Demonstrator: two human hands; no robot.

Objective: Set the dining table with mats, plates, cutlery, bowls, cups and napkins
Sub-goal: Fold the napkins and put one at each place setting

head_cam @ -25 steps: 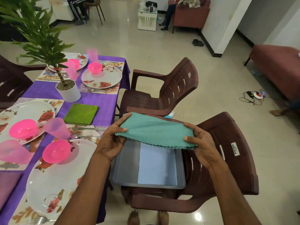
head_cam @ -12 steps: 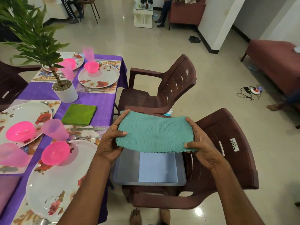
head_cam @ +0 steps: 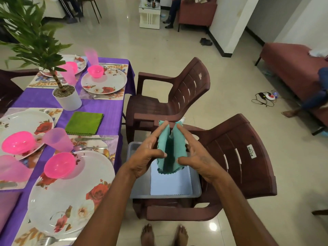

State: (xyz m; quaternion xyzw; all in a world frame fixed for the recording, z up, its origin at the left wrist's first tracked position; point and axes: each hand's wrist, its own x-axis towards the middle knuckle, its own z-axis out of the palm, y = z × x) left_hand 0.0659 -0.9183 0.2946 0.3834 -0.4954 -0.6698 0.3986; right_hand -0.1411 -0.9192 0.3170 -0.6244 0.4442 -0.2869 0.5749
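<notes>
- A second earlier the teal napkin (head_cam: 171, 150) had been stretched flat between the hands; now its two ends were brought together into a fold.
- The left hand (head_cam: 148, 155) and right hand (head_cam: 197, 157) each pinched one half, thumb below and straight fingers (head_cam: 160, 129) along the cloth, over the grey tray (head_cam: 140, 189) on the near chair (head_cam: 245, 162).
- The fold looked about half done, so this napkin probably went to the table (head_cam: 104, 112) next.
- A light blue napkin (head_cam: 171, 183) lay in the tray.
- A green napkin (head_cam: 84, 123) already lay folded on the purple cloth, beside plates, pink bowls and cups, cutlery and a potted plant (head_cam: 66, 98).
- Beyond were a tiled floor, a second chair (head_cam: 170, 102) and a sofa; its far details were unclear.
</notes>
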